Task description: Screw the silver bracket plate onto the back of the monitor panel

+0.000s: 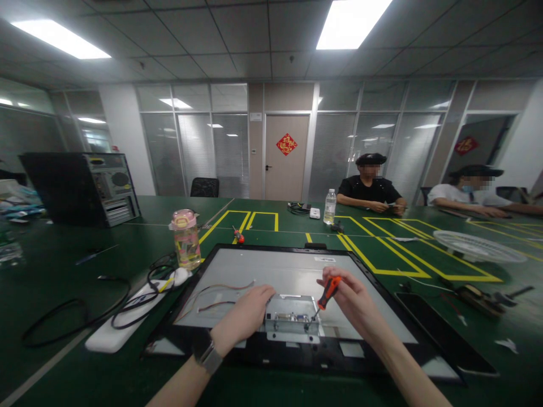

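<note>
A flat display panel [271,263] with a black frame lies on the green table before me. On its near part sits a silver metal bracket box [292,325] with a row of ports or connectors. My left hand [244,314], with a watch on its wrist, holds the left side of this bracket; its fingertips are partly hidden. In my right hand [350,291] is an orange and black screwdriver [330,292], tilted, its tip down at the right part of the bracket. Thin cables [220,287] lie on the panel left of the bracket.
At left are a white power strip [123,316] with black cords, a pink-lidded bottle [185,240] and a computer case [80,189]. A second screwdriver [238,235] and a water bottle [330,207] stand beyond the panel. At right lies a dark flat piece [445,333]. Two people sit across.
</note>
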`<state>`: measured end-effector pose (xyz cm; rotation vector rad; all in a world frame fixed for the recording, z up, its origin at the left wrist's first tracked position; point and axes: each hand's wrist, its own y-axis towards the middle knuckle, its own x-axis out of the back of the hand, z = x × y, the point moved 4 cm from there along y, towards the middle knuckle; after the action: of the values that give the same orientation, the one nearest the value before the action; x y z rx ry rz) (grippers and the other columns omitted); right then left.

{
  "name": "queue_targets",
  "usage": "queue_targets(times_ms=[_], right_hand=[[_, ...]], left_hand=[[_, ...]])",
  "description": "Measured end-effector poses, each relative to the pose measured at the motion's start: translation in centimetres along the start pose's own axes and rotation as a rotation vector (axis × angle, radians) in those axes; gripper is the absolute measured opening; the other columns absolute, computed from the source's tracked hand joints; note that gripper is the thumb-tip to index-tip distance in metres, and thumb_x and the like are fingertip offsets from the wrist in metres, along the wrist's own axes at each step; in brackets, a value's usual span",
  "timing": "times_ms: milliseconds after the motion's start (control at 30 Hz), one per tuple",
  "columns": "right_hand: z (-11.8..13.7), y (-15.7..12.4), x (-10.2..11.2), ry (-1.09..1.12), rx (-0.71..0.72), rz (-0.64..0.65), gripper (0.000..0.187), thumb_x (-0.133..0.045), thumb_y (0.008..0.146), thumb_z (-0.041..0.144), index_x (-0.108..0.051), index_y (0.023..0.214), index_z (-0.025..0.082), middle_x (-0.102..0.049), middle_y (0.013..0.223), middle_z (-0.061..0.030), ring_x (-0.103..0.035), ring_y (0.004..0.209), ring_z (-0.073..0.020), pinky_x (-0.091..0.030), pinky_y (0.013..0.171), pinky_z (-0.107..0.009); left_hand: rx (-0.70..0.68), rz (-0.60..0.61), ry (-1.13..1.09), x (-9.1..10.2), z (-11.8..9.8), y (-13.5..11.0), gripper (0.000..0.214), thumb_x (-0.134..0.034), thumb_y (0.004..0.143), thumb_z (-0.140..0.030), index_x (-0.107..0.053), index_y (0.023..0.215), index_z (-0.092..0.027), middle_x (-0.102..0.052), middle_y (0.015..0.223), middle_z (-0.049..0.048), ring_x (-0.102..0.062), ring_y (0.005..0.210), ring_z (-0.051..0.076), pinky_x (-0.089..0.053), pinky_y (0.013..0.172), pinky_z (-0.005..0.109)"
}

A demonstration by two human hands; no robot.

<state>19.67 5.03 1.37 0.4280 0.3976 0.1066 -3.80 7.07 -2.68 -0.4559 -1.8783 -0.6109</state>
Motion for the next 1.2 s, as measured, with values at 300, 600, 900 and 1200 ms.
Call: queue_targets(times_ms=[300, 600, 900, 1200], right_hand=[[0.0, -0.1, -0.2, 0.022, -0.06, -0.022, 0.033, -0.076, 0.072, 0.045, -0.073, 0.099, 0.025, -0.073, 0.091, -0.0068, -0.065, 0.089, -0.0234, -0.048, 0.089, -0.043], [-0.2, 0.0, 0.7, -0.226, 0.035, -0.109, 0.033, -0.077, 0.071, 0.045, -0.073, 0.098, 0.026, -0.072, 0.092, -0.0047, -0.064, 0.089, -0.0237, -0.049, 0.086, -0.039], [-0.1, -0.2, 0.5, -0.195, 0.061, -0.041, 0.037, -0.065, 0.083, 0.045, -0.067, 0.115, 0.027, -0.071, 0.112, -0.0084, -0.065, 0.102, -0.0284, -0.042, 0.098, -0.047], [-0.2, 0.0, 1.2, -0.241, 0.097, -0.142, 0.026, -0.082, 0.065, 0.038, -0.075, 0.086, 0.024, -0.072, 0.082, -0.0038, -0.065, 0.076, -0.0219, -0.053, 0.072, -0.035]], left_hand=[[0.007, 0.006, -0.008, 0.1, 0.0, 0.0, 0.05, -0.034, 0.082, 0.0, -0.051, 0.126, -0.016, -0.055, 0.13, 0.0095, -0.049, 0.121, 0.019, -0.034, 0.107, 0.033], [0.006, 0.012, -0.024, 0.2, -0.1, 0.0, 0.048, -0.034, 0.083, -0.002, -0.052, 0.125, -0.016, -0.056, 0.128, 0.0094, -0.05, 0.119, 0.018, -0.034, 0.106, 0.033], [0.007, 0.024, 0.022, 0.1, -0.2, 0.1, 0.049, -0.034, 0.082, 0.0, -0.051, 0.126, -0.015, -0.056, 0.129, 0.0099, -0.049, 0.121, 0.019, -0.033, 0.107, 0.032], [0.022, 0.023, 0.019, 0.4, -0.4, 0.0, 0.05, -0.032, 0.081, 0.0, -0.052, 0.124, -0.014, -0.056, 0.128, 0.0103, -0.05, 0.12, 0.02, -0.034, 0.106, 0.033]])
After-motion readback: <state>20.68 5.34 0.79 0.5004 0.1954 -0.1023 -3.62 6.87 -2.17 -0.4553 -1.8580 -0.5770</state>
